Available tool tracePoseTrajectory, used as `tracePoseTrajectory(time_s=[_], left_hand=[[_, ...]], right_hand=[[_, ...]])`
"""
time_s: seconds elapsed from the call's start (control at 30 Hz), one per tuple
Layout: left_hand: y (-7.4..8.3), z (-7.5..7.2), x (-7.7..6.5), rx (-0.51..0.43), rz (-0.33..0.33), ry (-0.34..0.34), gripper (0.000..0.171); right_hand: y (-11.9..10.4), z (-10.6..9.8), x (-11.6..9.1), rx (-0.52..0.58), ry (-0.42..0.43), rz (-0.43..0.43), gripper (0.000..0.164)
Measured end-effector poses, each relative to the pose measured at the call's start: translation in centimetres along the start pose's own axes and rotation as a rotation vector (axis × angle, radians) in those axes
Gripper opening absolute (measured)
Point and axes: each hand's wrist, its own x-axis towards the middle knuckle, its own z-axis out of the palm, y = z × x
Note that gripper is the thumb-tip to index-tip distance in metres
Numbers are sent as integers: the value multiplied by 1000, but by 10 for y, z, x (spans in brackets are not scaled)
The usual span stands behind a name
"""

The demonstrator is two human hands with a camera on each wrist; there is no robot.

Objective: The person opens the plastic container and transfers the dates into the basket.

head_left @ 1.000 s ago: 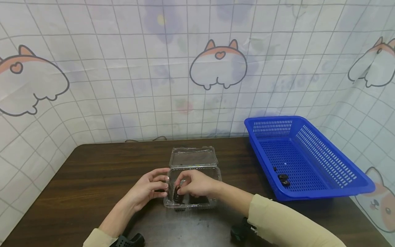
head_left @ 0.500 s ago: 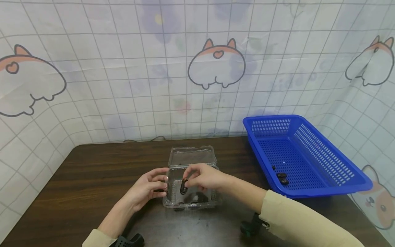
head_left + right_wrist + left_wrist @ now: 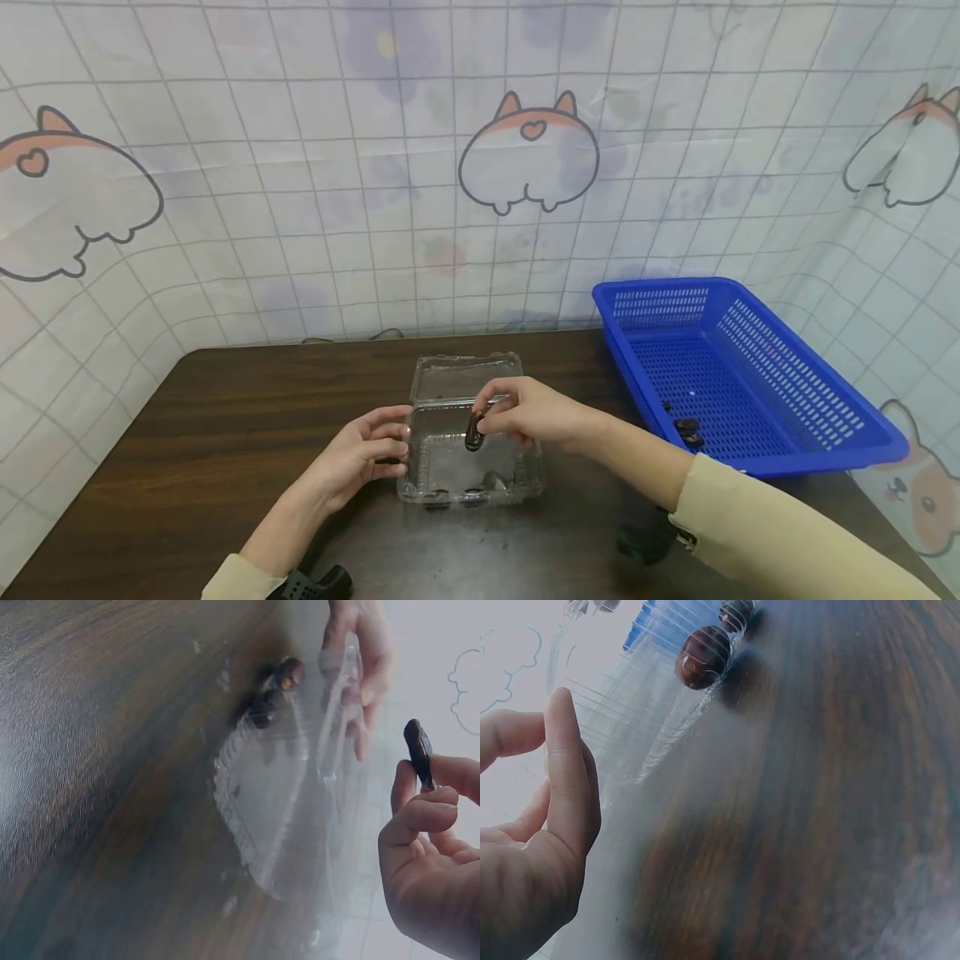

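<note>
In the head view my right hand [image 3: 540,412] pinches a dark, glossy, oblong date [image 3: 473,435] between thumb and fingertips, over the clear plastic clamshell box [image 3: 442,454]. The right wrist view shows that date [image 3: 418,750] standing up from the fingertips. Along the box's left wall, the fingers of my left hand [image 3: 360,458] are spread and touch it without curling round. Several brown dates [image 3: 703,658] lie inside along the near side of the box, seen through its wall in the left wrist view. The box's lid [image 3: 468,379] is folded back, away from me.
A blue perforated basket [image 3: 795,460] stands at the right of the dark wooden table [image 3: 285,392]. Several dark pieces [image 3: 686,427] lie in its near left corner. A printed cloth wall [image 3: 337,208] rises behind the table, with a thin cable [image 3: 386,333] at its foot.
My right hand has lifted the date from the left part of the box, moving up and to the right. The near-side dates now show. My left hand has stayed at the wall.
</note>
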Motion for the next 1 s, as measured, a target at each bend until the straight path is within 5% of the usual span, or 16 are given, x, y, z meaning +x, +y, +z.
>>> tracePoseTrajectory(time_s=[1.0], left_hand=[[-2, -2, 3, 14, -27, 12, 65]], right_hand=[[-4, -71, -67, 15, 149, -49, 31]])
